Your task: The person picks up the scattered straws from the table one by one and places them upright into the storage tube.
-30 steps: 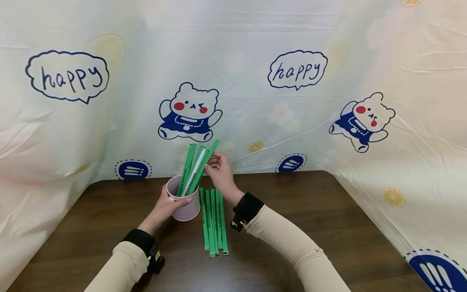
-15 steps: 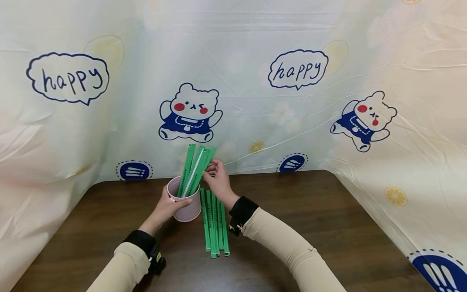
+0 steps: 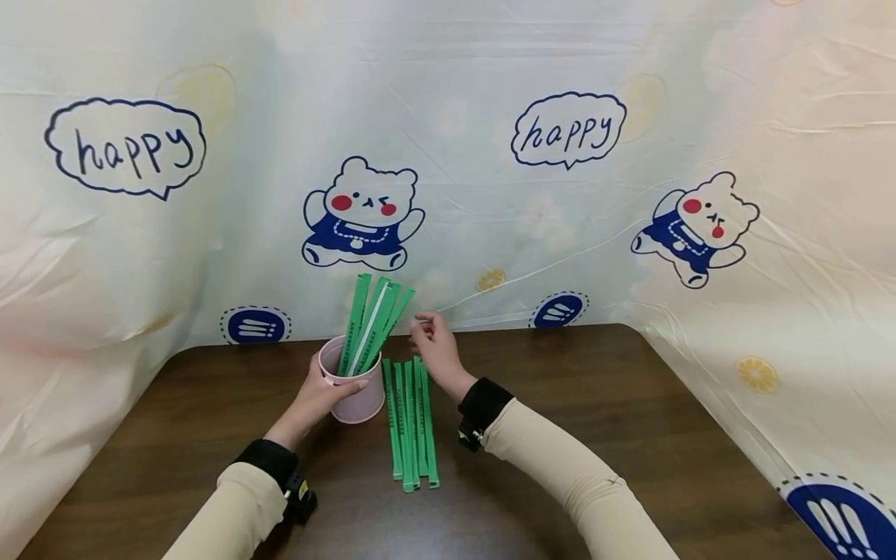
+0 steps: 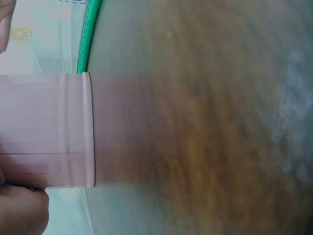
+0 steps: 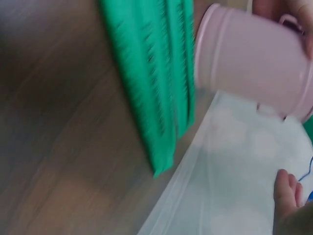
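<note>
Some in, some out: a part-done job, by the look of it

And here we are: the left hand [image 3: 318, 398] grips the pink cup [image 3: 358, 401], thumb along the near side by the rim, other fingers mostly hidden round the far side. Across from it, the right hand [image 3: 439, 350] has nothing in its grasp that shows; its fingers are loosely bent, just beside the green strips in the cup [image 3: 380, 319] but apart from them.

Progress check! That bunch stands fanned inside the cup, tops leaning toward the right fingers, so that much reads as done. What's left, I'd judge, is the loose row of green strips [image 3: 409, 424], flat on the table between the two hands, far ends close to the right fingers, near ends pointing back toward the person. (Don't ask me for an exact tally; they overlap too much.) Call it partway, then.

Underneath runs the brown table [image 3: 630, 389], wood-grained, faintly shiny, spreading out on both sides of the fingers, its far edge just behind the right ones. Beyond all the fingers hangs a pale, creased cloth [image 3: 476, 70], printed with winking bears [image 3: 357, 239], "happy" bubbles [image 3: 126, 148] and orange slices [image 3: 756, 374]. Whatever room lies past it is hidden.
</note>
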Demonstrator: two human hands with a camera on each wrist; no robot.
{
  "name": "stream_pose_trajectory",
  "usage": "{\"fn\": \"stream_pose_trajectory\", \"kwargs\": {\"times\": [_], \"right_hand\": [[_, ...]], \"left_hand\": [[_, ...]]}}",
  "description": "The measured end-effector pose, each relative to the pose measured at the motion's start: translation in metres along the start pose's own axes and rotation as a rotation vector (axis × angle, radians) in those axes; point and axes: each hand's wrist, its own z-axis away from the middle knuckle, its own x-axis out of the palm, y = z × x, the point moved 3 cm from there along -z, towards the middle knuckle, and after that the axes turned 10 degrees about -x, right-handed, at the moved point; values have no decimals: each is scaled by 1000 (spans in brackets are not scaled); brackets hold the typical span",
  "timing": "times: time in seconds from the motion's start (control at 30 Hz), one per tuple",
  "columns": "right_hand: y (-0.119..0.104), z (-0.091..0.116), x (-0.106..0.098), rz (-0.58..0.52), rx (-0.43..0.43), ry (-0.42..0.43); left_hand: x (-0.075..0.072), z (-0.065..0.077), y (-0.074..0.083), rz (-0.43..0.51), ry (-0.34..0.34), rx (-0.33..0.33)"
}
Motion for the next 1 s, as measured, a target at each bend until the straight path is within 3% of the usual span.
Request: {"fn": "stream_pose_trajectory", "kwargs": {"times": [0.27, 0.4, 0.73, 1.0], "right_hand": [[33, 3, -17, 310, 233, -273], [49, 11, -15, 459, 256, -356], [56, 10, -2, 584, 261, -344], [59, 8, 1, 591, 315, -312]], "left_hand": [[-6, -3, 3, -31, 14, -5], [-4, -3, 1, -31, 10, -5], [-1, -3, 1, -7, 2, -2], [-1, -5, -1, -8, 5, -6]]}}
